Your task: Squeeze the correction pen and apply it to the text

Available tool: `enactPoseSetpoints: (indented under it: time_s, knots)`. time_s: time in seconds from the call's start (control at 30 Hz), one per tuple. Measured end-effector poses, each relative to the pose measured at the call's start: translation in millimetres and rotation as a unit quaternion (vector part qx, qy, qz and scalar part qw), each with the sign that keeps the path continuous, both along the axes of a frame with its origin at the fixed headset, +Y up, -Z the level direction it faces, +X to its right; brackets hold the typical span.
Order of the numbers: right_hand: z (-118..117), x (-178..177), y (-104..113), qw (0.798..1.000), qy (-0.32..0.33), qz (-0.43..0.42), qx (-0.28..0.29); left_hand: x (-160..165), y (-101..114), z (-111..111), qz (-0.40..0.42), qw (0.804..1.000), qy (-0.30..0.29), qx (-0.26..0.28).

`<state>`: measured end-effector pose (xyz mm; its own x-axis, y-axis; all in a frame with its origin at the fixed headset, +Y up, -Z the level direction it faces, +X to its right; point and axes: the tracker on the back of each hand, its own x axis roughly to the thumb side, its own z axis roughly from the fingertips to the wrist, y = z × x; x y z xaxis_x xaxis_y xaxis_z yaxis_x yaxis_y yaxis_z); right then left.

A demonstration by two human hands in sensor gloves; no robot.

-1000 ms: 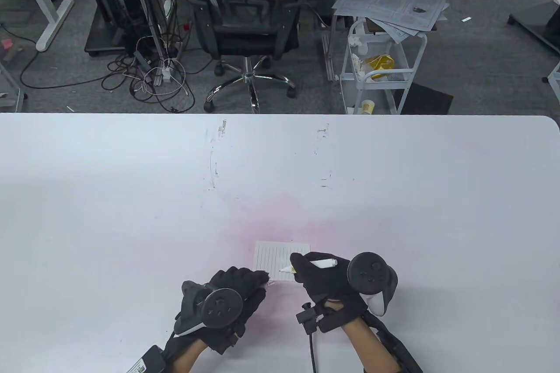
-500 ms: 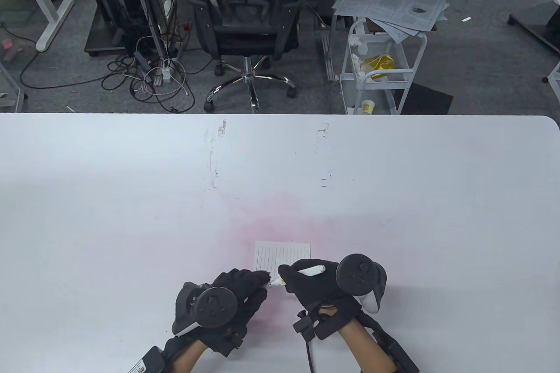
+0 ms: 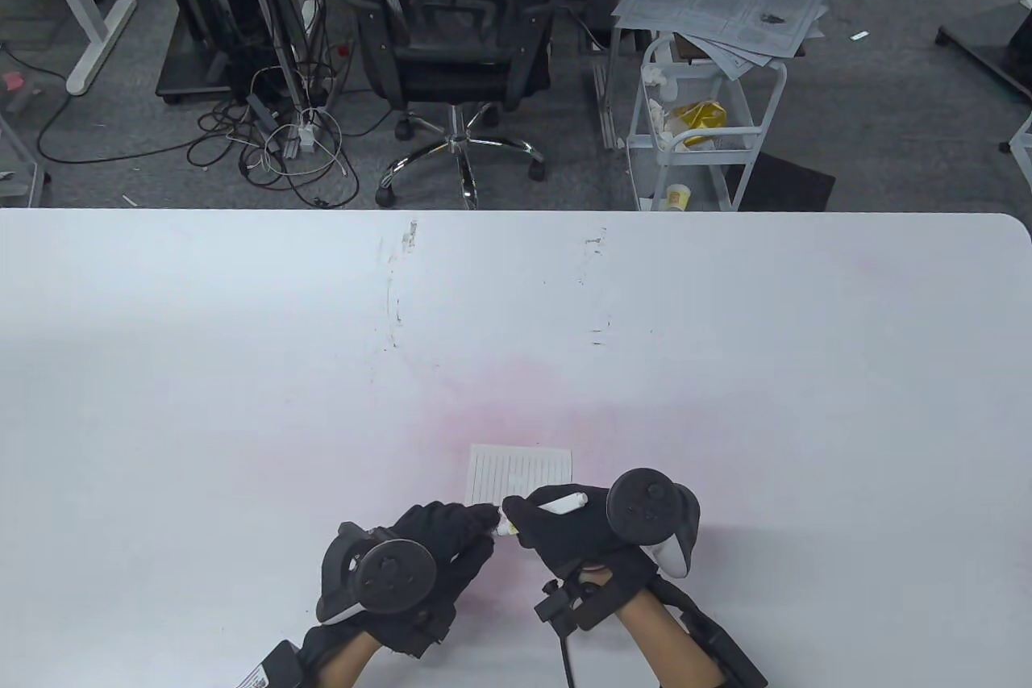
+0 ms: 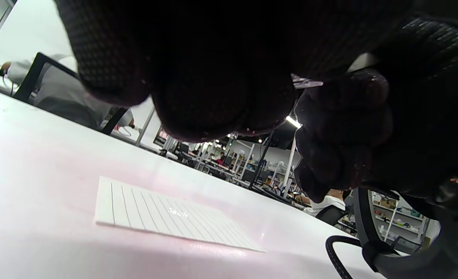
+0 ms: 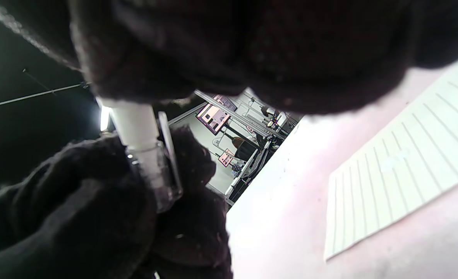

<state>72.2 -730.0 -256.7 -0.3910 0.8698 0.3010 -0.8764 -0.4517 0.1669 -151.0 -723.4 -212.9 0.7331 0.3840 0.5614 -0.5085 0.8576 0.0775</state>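
A small lined paper (image 3: 522, 470) lies flat on the white table (image 3: 242, 365); a small white mark shows on its lines in the left wrist view (image 4: 177, 212). My right hand (image 3: 532, 517) grips the white correction pen (image 3: 558, 503), just off the paper's near edge. My left hand (image 3: 477, 520) pinches a clear cap. In the right wrist view the pen (image 5: 134, 124) enters this clear clipped cap (image 5: 163, 174), held by the left hand's fingers (image 5: 78, 217). The pen's tip is hidden. The paper also shows in the right wrist view (image 5: 399, 174).
The table's far edge (image 3: 516, 212) borders a floor with an office chair (image 3: 455, 35), a white cart (image 3: 701, 131) and cables. A pink stain (image 3: 516, 406) surrounds the paper. A cable (image 3: 564, 656) runs from my right wrist.
My right hand has moved left and toward the near edge, carrying the pen off the paper. The pen's tip end has come up to my left fingertips. The left hand barely shifted.
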Motion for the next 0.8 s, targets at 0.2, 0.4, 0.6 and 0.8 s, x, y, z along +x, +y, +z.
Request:
enactPoseSetpoints:
  time_s: [0.2,0.4,0.6,0.8]
  knots:
    - [1,-2,-4,0.999,-0.013,-0.028,-0.011,1,4,4,0.023,1.000,0.013,0.013]
    - [1,-1,-4,0.998,-0.019,-0.052,-0.012,2,7,5,0.051,0.998,0.035,-0.003]
    - [3,-6,-8,0.998,-0.022,-0.066,-0.010,3,11,7,0.039,0.998,0.050,0.000]
    - [5,-13,-9,0.997,-0.030,-0.072,-0.012,3,14,7,0.039,0.998,0.054,-0.003]
